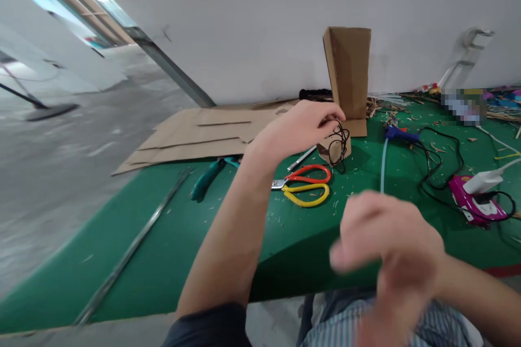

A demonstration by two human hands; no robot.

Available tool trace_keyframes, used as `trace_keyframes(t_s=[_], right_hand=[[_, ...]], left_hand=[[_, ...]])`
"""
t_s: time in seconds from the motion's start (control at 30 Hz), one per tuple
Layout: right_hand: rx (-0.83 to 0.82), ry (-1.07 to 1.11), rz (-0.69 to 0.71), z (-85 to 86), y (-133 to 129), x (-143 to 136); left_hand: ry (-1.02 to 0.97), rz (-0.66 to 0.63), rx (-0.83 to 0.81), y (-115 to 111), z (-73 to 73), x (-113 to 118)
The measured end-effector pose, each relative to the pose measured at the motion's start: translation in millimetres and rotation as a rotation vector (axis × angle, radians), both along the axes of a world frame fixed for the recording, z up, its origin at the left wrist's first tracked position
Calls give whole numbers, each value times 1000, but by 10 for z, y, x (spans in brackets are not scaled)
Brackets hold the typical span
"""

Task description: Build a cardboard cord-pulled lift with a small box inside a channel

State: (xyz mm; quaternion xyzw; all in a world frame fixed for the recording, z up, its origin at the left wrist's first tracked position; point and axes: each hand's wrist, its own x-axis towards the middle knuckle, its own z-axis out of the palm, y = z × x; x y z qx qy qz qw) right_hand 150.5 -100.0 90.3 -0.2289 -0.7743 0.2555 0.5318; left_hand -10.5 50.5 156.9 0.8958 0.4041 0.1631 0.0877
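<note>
Right hand (391,249) hangs blurred near the tabletop (163,260) edge, fingers loosely spread, empty. Farther on, left hand (303,127) has fingers clamped on a black wire bundle (341,143) at the cardboard piece (334,149), beside scissors (307,184).

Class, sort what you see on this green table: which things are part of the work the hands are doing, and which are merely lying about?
In hand:
left hand, on a small cardboard piece
black cord looped about that piece
right hand, blurred, holding nothing visible

Lying about:
scissors
teal cutter
blue glue gun
pink power strip
flat cardboard sheets
upright cardboard form
</note>
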Motion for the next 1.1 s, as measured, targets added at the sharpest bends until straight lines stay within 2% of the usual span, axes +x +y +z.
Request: trace_keyframes(t_s=[0.03,0.1,0.13,0.17,0.27,0.37,0.5,0.6,0.63,0.73,0.77,0.9,0.93,1.0,1.1], right_hand=[[68,98,-84,12,136,6],[-54,176,-296,21,443,42],[-126,178,-329,12,595,67],[-197,164,-304,-9,733,93],[-384,94,-105,-120,1007,172],[-456,-64,-164,-220,1081,289],[-349,-240,-331,-300,1109,565],[-365,-280,-425,-408,1178,788],[-370,-304,-485,-450,1203,847],[-351,-480,-733,-544,1253,959],[-346,-535,-809,-555,1257,978],[-359,-741,-1018,-540,1243,1021],[-347,-793,-1047,-539,1241,1027],[-285,-831,-1082,-552,1240,1025],[-125,-700,-1051,-562,1211,946]], left_hand=[[8,-21,-12,-19,3,11],[0,-70,-70,-63,-3,44],[-26,-101,-112,-84,-13,68],[-66,-133,-156,-104,-28,96],[-180,-196,-255,-143,-73,178],[-210,-162,-247,-139,-78,172],[-266,-8,-172,-44,-43,-45],[-329,76,-72,106,-58,-237],[-417,91,-37,174,-70,-290],[-870,198,115,442,-91,-463],[-1009,287,188,544,-84,-542],[-1036,714,252,848,35,-950],[-1056,785,266,864,80,-1033],[-1143,843,273,803,169,-1104],[-1260,762,271,521,259,-925]])
